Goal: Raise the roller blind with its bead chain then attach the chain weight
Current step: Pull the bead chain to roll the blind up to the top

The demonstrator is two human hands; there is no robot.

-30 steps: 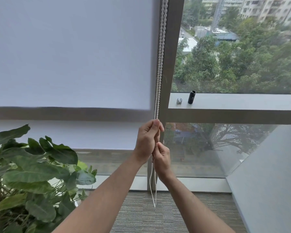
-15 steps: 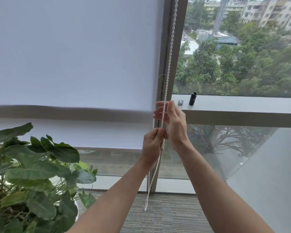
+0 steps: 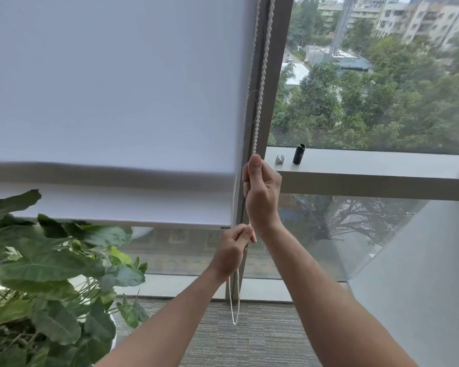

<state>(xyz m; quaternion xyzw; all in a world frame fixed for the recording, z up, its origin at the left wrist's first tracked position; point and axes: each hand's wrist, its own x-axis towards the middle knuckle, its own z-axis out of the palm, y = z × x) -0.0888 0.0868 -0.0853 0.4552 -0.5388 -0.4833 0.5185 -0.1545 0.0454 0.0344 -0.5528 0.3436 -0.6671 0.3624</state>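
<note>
The raising step is in hand: the blind (image 3: 112,102) hangs about halfway down the window. The right hand (image 3: 263,192) grips the chain (image 3: 261,83) high, fingers curled round it; the left hand (image 3: 232,251) pinches it just below. Next, likely, another downward pull, hand over hand. The weight (image 3: 299,154) stands on the ledge (image 3: 368,161), right of the upper fingers, apart.

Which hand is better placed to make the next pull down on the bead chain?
Probably the right hand. It grips the bead chain higher, level with the sill, with room to travel down. The left hand holds the chain lower, below the roller blind hem.
</note>
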